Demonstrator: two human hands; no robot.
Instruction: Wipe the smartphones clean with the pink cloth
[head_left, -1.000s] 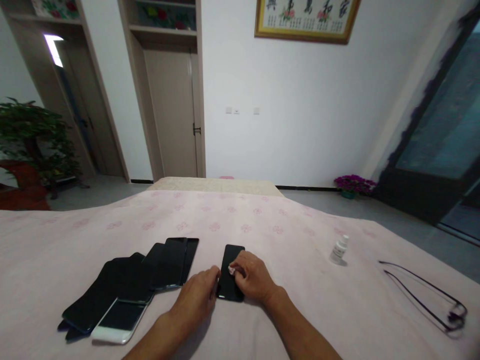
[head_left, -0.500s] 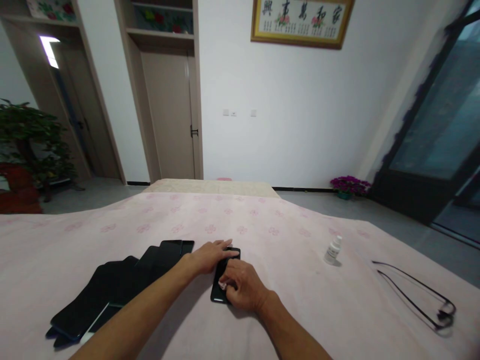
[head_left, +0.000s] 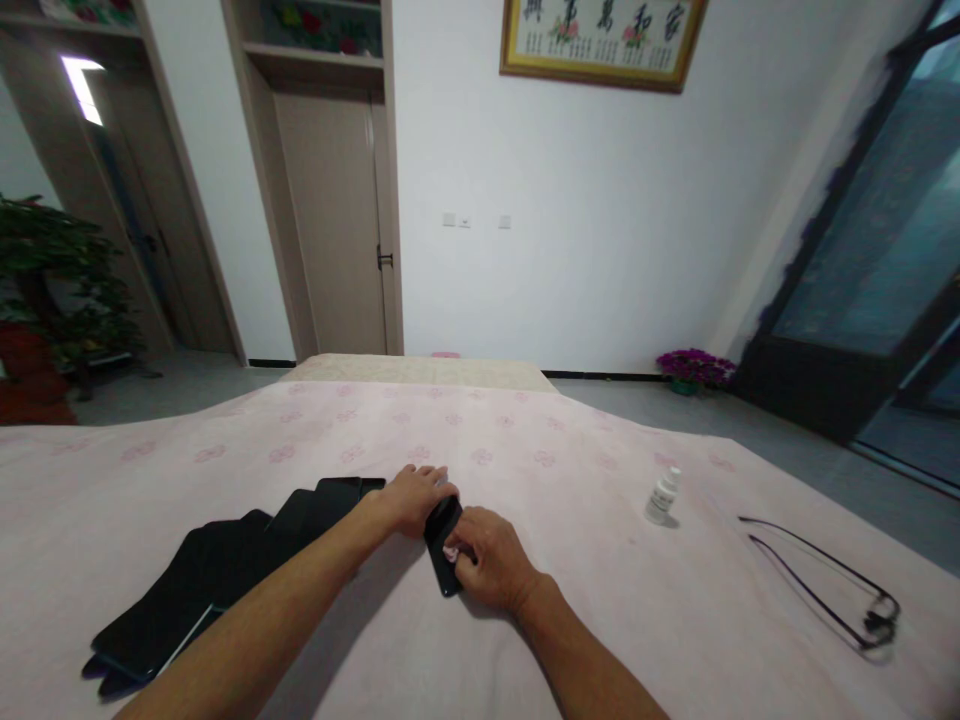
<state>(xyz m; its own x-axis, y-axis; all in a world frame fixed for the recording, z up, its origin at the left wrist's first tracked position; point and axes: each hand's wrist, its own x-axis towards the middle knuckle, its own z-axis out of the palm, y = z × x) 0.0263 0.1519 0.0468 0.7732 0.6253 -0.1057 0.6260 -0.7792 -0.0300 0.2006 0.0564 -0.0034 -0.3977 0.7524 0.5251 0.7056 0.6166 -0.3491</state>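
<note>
A black phone is tilted between my hands on the pink flowered cloth. My left hand grips its upper end, fingers closed round the far edge. My right hand is closed on a small pinkish-white wad and presses it against the phone's face. To the left, several black phones lie overlapped in a fanned row, partly hidden by my left forearm.
A small white bottle stands right of my hands. Black-framed glasses lie farther right. Beyond the cloth are a beige surface, purple flowers and a door.
The phone has turned and tilted, its lower end now pointing slightly right. My left hand has shifted from lying across its top to gripping that end. The view has moved slightly.
</note>
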